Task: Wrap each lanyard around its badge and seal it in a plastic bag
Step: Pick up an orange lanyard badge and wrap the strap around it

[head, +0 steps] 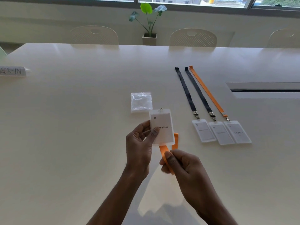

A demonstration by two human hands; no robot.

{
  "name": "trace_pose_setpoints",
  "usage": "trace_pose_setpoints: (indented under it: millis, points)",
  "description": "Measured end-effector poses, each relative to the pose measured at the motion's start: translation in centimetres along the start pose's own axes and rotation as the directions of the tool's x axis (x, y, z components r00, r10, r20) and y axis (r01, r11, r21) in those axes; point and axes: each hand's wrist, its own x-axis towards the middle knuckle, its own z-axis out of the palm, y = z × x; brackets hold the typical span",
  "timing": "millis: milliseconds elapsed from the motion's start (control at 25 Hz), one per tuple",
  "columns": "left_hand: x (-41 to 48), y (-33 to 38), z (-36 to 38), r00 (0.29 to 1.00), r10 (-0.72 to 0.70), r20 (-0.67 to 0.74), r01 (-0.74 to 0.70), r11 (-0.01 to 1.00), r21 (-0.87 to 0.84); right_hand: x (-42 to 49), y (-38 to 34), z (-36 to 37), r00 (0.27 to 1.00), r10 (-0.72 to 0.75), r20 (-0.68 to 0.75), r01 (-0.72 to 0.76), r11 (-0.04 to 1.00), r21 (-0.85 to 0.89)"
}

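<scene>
My left hand holds a clear badge holder with a white name card upright above the table, thumb on its front. An orange lanyard comes out from behind the badge's lower edge. My right hand pinches that strap just below the badge. A small stack of clear plastic bags lies flat just beyond the badge. To the right lie three more badges side by side, clipped to two dark lanyards and one orange lanyard stretched straight away from me.
The white table has a cable slot at the right. A folded "CHECK-IN" sign stands at the far left. White chairs and a potted plant are behind the far edge.
</scene>
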Motion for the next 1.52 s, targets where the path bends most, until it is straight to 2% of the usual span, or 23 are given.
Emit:
trace_pose_setpoints:
  millis: [120, 240, 360, 440, 640, 960, 1200, 1400, 1520]
  points:
    - [-0.3, 0.2, 0.0, 0.998, -0.04, 0.05, 0.042, 0.998, -0.04, 0.0, -0.9, -0.9, 0.991, -0.125, -0.048, 0.119, 0.986, -0.114]
    - [-0.9, 0.4, 0.1, 0.99, -0.075, 0.121, 0.086, 0.993, -0.081, 0.7, -1.5, -2.1, 0.977, -0.215, 0.0, 0.215, 0.976, 0.02]
    - [-1.6, 0.6, 0.6, 0.988, -0.076, 0.134, 0.086, 0.994, -0.066, 2.3, -1.6, -3.4, 0.972, -0.233, -0.003, 0.232, 0.966, 0.114]
    - [-2.1, 0.8, 0.8, 0.986, -0.064, 0.155, 0.074, 0.996, -0.056, 3.3, -1.6, -4.0, 0.97, -0.241, -0.024, 0.242, 0.969, 0.045]
    - [-2.7, 1.0, 1.0, 0.974, -0.017, 0.226, 0.024, 0.999, -0.029, 5.7, -2.2, -5.3, 0.923, -0.371, -0.103, 0.347, 0.917, -0.195]
    - [-3.4, 0.6, 1.0, 0.971, -0.062, 0.232, 0.057, 0.998, 0.029, 10.3, -3.8, -7.2, 0.849, -0.505, -0.155, 0.39, 0.798, -0.46]
    - [-3.8, 0.9, 0.5, 0.965, -0.087, 0.247, 0.082, 0.996, 0.03, 13.1, -3.3, -8.4, 0.826, -0.55, -0.12, 0.402, 0.725, -0.559]
    - [-4.4, 0.9, 0.3, 0.947, -0.106, 0.303, 0.104, 0.994, 0.021, 14.8, -1.2, -8.8, 0.78, -0.605, -0.162, 0.407, 0.686, -0.603]
    - [-4.5, 0.8, 0.4, 0.942, -0.122, 0.314, 0.124, 0.992, 0.014, 15.2, 0.5, -8.6, 0.799, -0.582, -0.153, 0.384, 0.689, -0.615]
